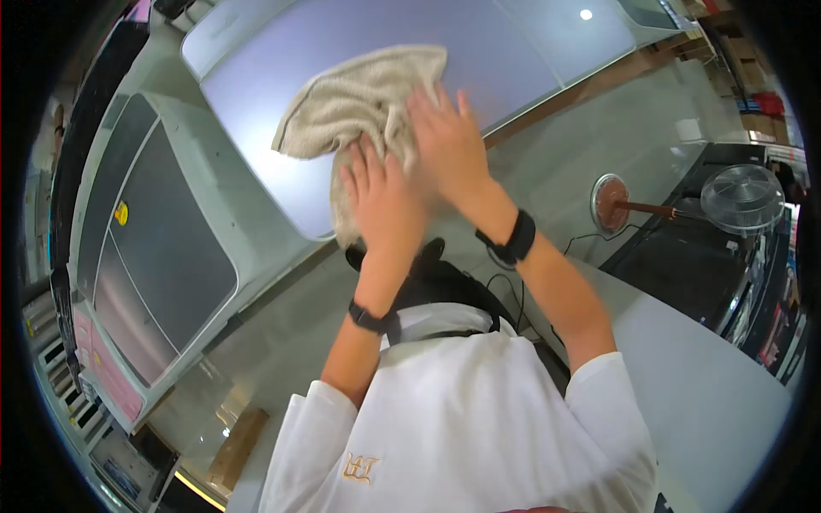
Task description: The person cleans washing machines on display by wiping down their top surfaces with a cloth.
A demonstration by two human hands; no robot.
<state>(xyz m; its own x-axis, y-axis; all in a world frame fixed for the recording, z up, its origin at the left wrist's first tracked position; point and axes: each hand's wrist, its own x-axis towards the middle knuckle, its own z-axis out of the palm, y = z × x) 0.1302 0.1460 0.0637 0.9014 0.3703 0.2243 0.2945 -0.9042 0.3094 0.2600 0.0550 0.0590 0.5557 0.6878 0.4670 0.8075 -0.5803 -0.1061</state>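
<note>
On the glossy table (pixel 248 111), seemingly midway: pressing with slightly parted left fingers (pixel 374 167) and right fingers (pixel 425 113), hard to tell if gripping, on beige cloth (pixel 342 103) spread beyond but not yet flat between.

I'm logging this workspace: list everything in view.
Shiny panel: one, pale violet, top centre
Cloth: one, beige, on shiny panel
Dark panel: one, grey, left
Small object: one, yellow, on dark panel
Fan: one, grey, right
Round stand: one, brownish, left of fan
Table: one, white, lower right
Box: one, brown, lower left
Floor: one, grey, underneath
Edge clutter: uncountable, mixed, far right
Wristbands: two, black, one per wrist
Shirt: one, white, bottom centre
Left hand: one, bare, on cloth
Right hand: one, bare, on cloth
</note>
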